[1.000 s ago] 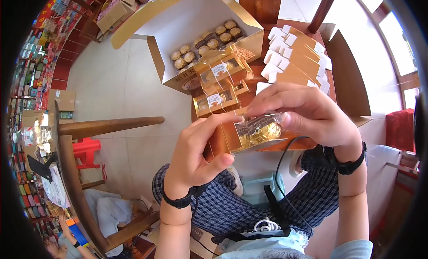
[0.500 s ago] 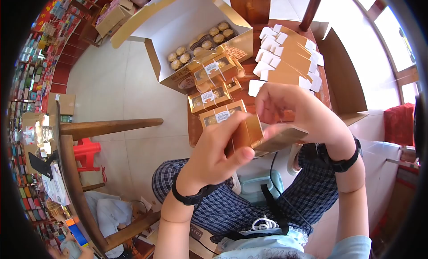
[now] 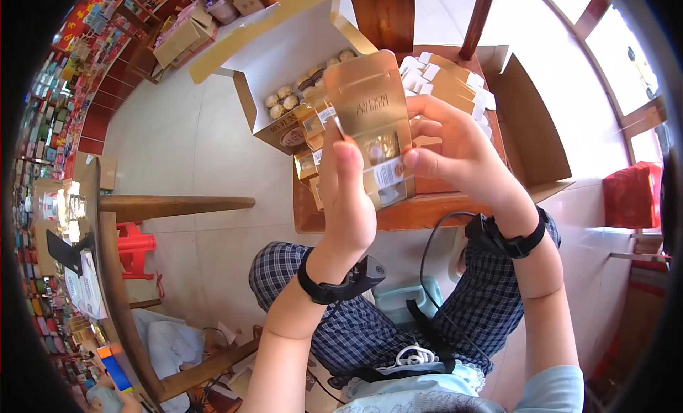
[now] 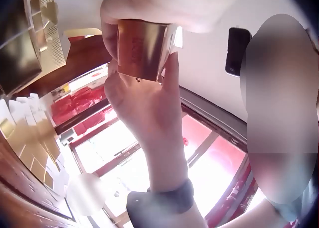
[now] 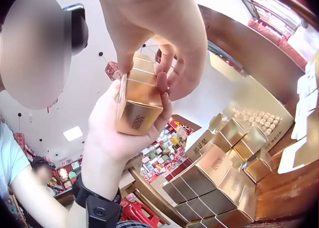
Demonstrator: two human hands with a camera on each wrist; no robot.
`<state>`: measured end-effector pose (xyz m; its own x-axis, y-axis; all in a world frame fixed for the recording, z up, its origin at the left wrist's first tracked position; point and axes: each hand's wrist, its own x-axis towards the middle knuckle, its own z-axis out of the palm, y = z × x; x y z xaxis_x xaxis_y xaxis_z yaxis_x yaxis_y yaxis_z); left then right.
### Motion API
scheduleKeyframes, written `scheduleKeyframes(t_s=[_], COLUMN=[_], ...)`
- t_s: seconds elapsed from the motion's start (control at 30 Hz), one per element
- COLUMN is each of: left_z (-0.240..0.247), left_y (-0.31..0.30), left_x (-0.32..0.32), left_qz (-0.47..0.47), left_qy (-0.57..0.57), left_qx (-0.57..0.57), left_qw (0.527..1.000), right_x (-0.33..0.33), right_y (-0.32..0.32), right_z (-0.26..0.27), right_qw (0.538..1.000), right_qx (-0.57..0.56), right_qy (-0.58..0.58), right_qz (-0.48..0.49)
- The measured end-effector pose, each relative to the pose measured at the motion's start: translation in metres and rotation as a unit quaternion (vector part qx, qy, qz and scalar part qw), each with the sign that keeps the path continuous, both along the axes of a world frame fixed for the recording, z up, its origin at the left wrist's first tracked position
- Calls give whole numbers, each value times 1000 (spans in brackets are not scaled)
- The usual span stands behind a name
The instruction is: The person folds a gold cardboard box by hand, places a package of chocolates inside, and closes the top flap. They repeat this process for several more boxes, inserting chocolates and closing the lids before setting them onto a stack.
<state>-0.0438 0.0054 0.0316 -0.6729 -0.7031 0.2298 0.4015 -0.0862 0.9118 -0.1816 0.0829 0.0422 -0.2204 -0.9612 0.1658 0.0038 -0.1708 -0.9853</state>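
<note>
In midair, gold box (image 3: pixel 372 114), long axis away from torso (image 3: pixel 434 395); left hand (image 3: pixel 348 207) grips it, part-curled right hand (image 3: pixel 462 146) pinches its right side.

So from over here, left forearm (image 3: pixel 288 335) and right forearm (image 3: pixel 548 299) are both reaching forward — left hand (image 3: pixel 350 199) gripping with its thumb pointing up, right hand (image 3: pixel 459 139) angled inward, fingers kinda bent, thumb and fingers pinching.
</note>
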Motion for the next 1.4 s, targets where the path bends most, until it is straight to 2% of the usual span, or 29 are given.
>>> scheduleKeyframes(t_s=[0.07,0.13,0.2,0.37,0.43,0.47,0.5,0.63,0.77,0.97,1.03,1.07,1.1,1.13,1.17,1.2,1.23,1.27,1.3,1.33,1.4], left_z=[3,3,2,5,4,3,7,8,8,-3,-6,-5,-3,-3,-7,-10,-11,-12,-11,-8,-5], left_y=[-3,-8,-14,-17,-19,-19,-18,-20,-21,-24,-27,-24,-18,-14,-10,-6,-3,-2,-5,-3,-11], left_x=[-5,-5,-5,3,2,2,4,5,4,6,0,0,1,1,-1,-4,-6,-6,0,0,9], left_qz=[12,18,73,48,51,52,27,1,19,6,73,73,59,45,38,39,25,10,-38,25,31], left_qy=[-22,-41,-101,-62,-27,7,-1,29,25,23,-4,-3,-15,-27,-32,-31,-13,4,-9,7,-3], left_qx=[13,-28,-121,-65,-107,-148,-91,-95,-67,-107,-138,-138,-155,-172,-191,-191,-155,-118,-87,-54,50], left_qw=[1000,999,985,995,993,988,995,995,997,994,988,988,986,984,980,980,988,993,995,998,998], right_x=[-2,-2,-2,0,6,7,8,9,5,6,1,2,5,9,15,22,29,33,36,44,45], right_y=[-3,-4,-5,-5,-3,-4,-4,-5,-7,-7,-11,-12,-12,-12,-13,-11,-9,-9,-10,-5,2], right_z=[-1,-1,-2,-6,-3,-2,-2,1,0,-7,-8,-10,-12,-12,-10,-11,-13,-16,-15,-11,5], right_qw=[1000,998,997,995,997,998,998,997,996,996,994,994,979,944,919,919,905,888,850,862,887], right_qx=[2,26,25,36,-55,-55,-41,-58,-59,-66,-37,-37,-54,-70,-71,-72,-100,-128,-165,-150,-149], right_qy=[-21,-61,-73,-87,-23,-23,-27,-33,-55,-53,-36,-35,80,194,242,243,296,347,429,421,403], right_qz=[-4,-9,-2,-14,-38,-38,-46,-49,-30,-42,-96,-96,-180,-259,-302,-302,-288,-274,-256,-239,-170])
